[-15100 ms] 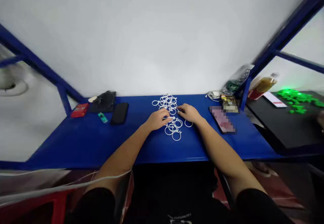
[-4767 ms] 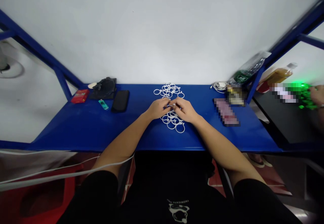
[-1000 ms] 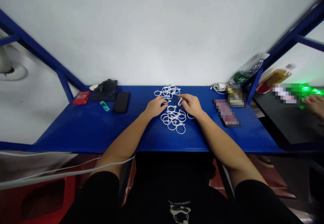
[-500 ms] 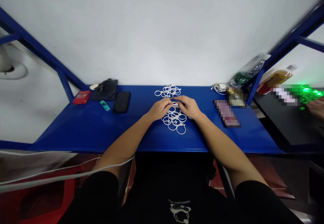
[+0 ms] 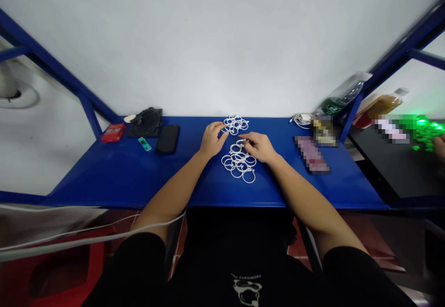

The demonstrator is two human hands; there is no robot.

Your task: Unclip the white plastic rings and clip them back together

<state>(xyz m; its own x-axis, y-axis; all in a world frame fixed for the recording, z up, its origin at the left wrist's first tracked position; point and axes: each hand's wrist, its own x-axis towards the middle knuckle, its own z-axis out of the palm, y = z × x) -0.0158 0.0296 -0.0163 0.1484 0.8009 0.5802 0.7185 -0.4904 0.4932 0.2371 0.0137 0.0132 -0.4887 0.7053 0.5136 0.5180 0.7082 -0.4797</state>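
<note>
Two groups of white rings with small tabs lie on the blue table (image 5: 194,182). At the left edge of the far pile of rings (image 5: 236,122), my left hand (image 5: 212,139) has its thumb and index finger apart around the outermost ring. My right hand (image 5: 259,146) is closed at the top of the near group of rings (image 5: 239,159), its fingertips pinching a white ring (image 5: 241,140). The near rings overlap and look linked together, reaching toward the table's front. Part of that group is hidden under my right hand.
To the left lie a black phone (image 5: 167,139), a teal packet (image 5: 144,144), a red box (image 5: 113,133) and a black bag (image 5: 146,122). On the right are a coiled white cable (image 5: 301,121), a blurred-out phone (image 5: 311,154) and a tilted plastic bottle (image 5: 342,96). Another person's hand (image 5: 440,147) shows at far right.
My left hand has left the near group and moved up and left to the far pile, its fingers parting. My right hand stays almost where it was.
</note>
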